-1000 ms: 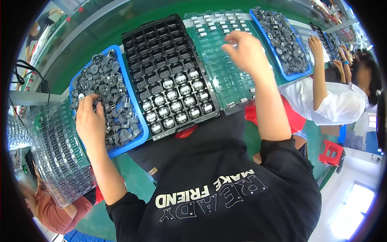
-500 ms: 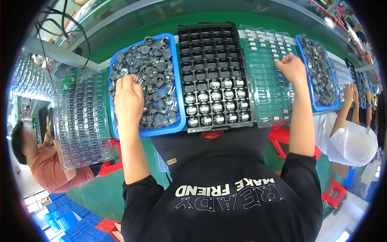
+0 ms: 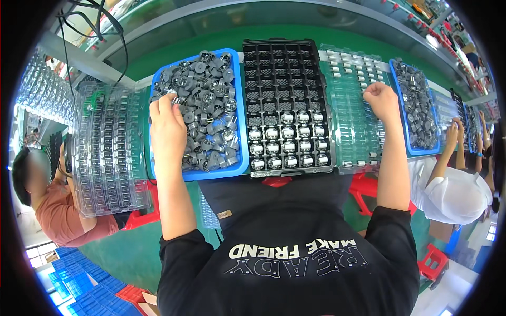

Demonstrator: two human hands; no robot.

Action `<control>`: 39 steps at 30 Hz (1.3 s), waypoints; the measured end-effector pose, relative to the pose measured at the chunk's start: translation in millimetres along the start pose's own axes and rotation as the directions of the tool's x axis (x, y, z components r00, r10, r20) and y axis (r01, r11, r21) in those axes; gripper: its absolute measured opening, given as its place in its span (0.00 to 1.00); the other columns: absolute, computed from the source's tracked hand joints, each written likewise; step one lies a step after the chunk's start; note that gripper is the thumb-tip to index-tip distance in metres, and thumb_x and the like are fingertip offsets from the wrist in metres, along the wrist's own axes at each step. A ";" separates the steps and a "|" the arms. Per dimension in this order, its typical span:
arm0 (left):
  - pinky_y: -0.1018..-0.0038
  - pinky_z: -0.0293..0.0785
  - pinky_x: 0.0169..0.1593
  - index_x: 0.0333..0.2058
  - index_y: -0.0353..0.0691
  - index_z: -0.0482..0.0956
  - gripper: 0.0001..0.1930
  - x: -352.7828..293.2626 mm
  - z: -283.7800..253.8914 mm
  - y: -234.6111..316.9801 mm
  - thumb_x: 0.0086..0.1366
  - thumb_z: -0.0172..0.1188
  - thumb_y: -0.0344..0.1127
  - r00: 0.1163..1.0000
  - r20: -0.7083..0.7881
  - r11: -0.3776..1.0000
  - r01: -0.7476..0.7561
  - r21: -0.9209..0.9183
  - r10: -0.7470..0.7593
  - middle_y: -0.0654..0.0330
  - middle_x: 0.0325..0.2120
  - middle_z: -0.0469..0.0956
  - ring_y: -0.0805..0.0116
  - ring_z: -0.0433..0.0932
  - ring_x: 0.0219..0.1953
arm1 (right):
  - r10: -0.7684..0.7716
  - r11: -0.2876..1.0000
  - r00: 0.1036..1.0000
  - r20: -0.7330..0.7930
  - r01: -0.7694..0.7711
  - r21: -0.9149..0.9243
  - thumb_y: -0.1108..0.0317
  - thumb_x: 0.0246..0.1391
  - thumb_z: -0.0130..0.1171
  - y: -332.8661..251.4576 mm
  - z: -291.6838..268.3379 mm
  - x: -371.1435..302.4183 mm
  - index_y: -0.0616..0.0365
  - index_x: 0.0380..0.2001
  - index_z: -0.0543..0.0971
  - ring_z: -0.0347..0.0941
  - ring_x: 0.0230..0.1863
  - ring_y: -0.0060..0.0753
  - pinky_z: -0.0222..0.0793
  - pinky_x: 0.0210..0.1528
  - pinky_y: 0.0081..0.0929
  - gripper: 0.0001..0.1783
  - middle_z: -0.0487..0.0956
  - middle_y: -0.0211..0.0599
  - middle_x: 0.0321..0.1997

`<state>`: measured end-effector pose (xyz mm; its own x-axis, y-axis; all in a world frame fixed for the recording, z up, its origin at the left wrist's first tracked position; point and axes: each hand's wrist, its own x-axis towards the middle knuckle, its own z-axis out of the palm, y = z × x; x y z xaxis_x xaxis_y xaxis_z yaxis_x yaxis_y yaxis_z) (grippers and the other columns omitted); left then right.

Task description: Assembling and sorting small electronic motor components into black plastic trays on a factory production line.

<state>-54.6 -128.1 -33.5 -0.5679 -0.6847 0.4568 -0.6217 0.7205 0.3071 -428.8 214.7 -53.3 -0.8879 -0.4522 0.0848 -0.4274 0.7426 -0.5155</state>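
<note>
My left hand (image 3: pixel 168 126) is over the left side of a blue bin (image 3: pixel 244 126) heaped with grey round parts with metal prongs (image 3: pixel 211 113). Its thumb and fingertips are pinched, with a small shiny bit showing at their tips; I cannot tell what it is. Over a clear plastic tray (image 3: pixel 348 113) my right hand (image 3: pixel 385 104) is closed, thumb against curled fingers, hiding anything in them. Small whitish cylinders (image 3: pixel 360 67) lie in that tray. Between the hands stands a black compartment tray (image 3: pixel 274 73), its nearer pockets filled with silver-topped round pieces (image 3: pixel 289 147).
Another blue bin (image 3: pixel 435 126) of grey parts is to the right. A stack of clear trays (image 3: pixel 110 152) stands at left, beside a seated person (image 3: pixel 74 216). At right sits a person in white (image 3: pixel 448 184). Black cables (image 3: pixel 97 31) hang at upper left.
The view has shifted, so the bin and trays appear slightly lower and farther right. My left hand is a little farther left over the bin. My right fingers are more tightly curled.
</note>
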 end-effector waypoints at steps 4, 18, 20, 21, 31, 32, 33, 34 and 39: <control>0.52 0.80 0.43 0.54 0.46 0.73 0.13 0.9 -8.2 5.8 0.73 0.55 0.33 0.999 -0.008 0.999 0.038 0.028 -0.038 0.50 0.50 0.76 0.42 0.81 0.46 | -0.043 0.998 0.998 -0.039 0.044 0.037 0.65 0.49 0.65 3.1 -1.7 -4.7 0.59 0.34 0.84 0.80 0.32 0.32 0.75 0.41 0.29 0.10 0.83 0.36 0.28; 0.63 0.76 0.52 0.54 0.42 0.82 0.20 1.4 -16.7 21.2 0.64 0.61 0.21 0.976 -0.198 0.957 -0.143 -0.253 0.094 0.51 0.44 0.80 0.52 0.80 0.48 | -0.200 0.934 0.979 -0.037 0.202 0.296 0.76 0.62 0.59 0.8 -2.4 -24.2 0.61 0.45 0.81 0.77 0.34 0.27 0.73 0.40 0.24 0.09 0.84 0.36 0.40; 0.63 0.77 0.51 0.56 0.43 0.81 0.22 -0.3 -9.8 19.7 0.64 0.60 0.20 0.981 -0.172 0.975 -0.122 -0.186 0.090 0.50 0.45 0.78 0.51 0.79 0.49 | -0.143 0.846 0.989 -0.027 0.136 0.516 0.75 0.66 0.55 -16.7 -3.4 -37.3 0.65 0.49 0.79 0.79 0.38 0.23 0.75 0.41 0.21 0.10 0.84 0.38 0.41; 0.64 0.77 0.50 0.56 0.42 0.80 0.21 -0.1 -8.6 23.2 0.65 0.60 0.20 0.980 -0.179 0.977 -0.122 -0.174 0.090 0.51 0.42 0.79 0.51 0.80 0.46 | -0.139 0.802 0.989 -0.051 0.143 0.580 0.76 0.66 0.56 -33.1 -6.8 -48.6 0.65 0.48 0.80 0.79 0.39 0.24 0.77 0.44 0.23 0.10 0.84 0.39 0.43; 0.75 0.80 0.52 0.58 0.33 0.78 0.22 -23.2 -20.6 57.8 0.65 0.66 0.23 0.917 0.368 0.096 0.356 -0.929 0.157 0.56 0.48 0.81 0.73 0.80 0.47 | -0.318 0.344 0.948 0.013 0.103 0.933 0.85 0.56 0.64 -152.6 14.5 -141.4 0.65 0.46 0.83 0.82 0.42 0.22 0.79 0.46 0.21 0.15 0.85 0.37 0.44; 0.74 0.80 0.52 0.57 0.32 0.78 0.22 -30.4 -21.8 70.8 0.65 0.67 0.24 0.900 0.393 0.009 0.398 -0.917 0.187 0.56 0.48 0.82 0.72 0.80 0.47 | -0.364 0.370 0.931 -0.041 0.185 0.910 0.85 0.53 0.66 -164.4 20.8 -146.7 0.65 0.45 0.84 0.82 0.42 0.24 0.79 0.45 0.22 0.15 0.85 0.38 0.43; 0.74 0.80 0.51 0.56 0.31 0.78 0.22 -36.3 -22.9 84.0 0.64 0.68 0.24 0.882 0.416 -0.080 0.442 -0.894 0.222 0.55 0.47 0.82 0.71 0.81 0.47 | -0.408 0.396 0.908 -0.092 0.267 0.878 0.84 0.51 0.69 -172.2 26.4 -150.0 0.64 0.44 0.85 0.83 0.41 0.25 0.80 0.43 0.22 0.15 0.86 0.38 0.41; 0.76 0.80 0.48 0.56 0.30 0.77 0.25 -41.9 -24.8 90.6 0.62 0.72 0.31 0.869 0.435 -0.092 0.466 -0.880 0.237 0.54 0.45 0.83 0.71 0.82 0.44 | -0.514 0.399 0.837 -0.188 0.427 0.811 0.83 0.50 0.70 -177.0 29.6 -147.9 0.65 0.43 0.84 0.83 0.42 0.29 0.79 0.44 0.24 0.15 0.86 0.42 0.41; 0.76 0.80 0.49 0.52 0.28 0.77 0.26 -53.8 -22.3 103.0 0.60 0.76 0.37 0.889 0.378 -0.142 0.422 -0.895 0.260 0.53 0.44 0.83 0.68 0.83 0.45 | -0.658 0.393 0.674 -0.335 0.688 0.610 0.75 0.42 0.78 -193.7 29.5 -141.9 0.60 0.39 0.87 0.83 0.36 0.33 0.79 0.37 0.25 0.18 0.86 0.37 0.36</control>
<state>-76.1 -14.7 -7.8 -0.8700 -0.4627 0.1706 0.3318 -0.2933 0.8966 -215.0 120.4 9.4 -0.3741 -0.6279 0.6825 -0.6748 -0.3205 -0.6648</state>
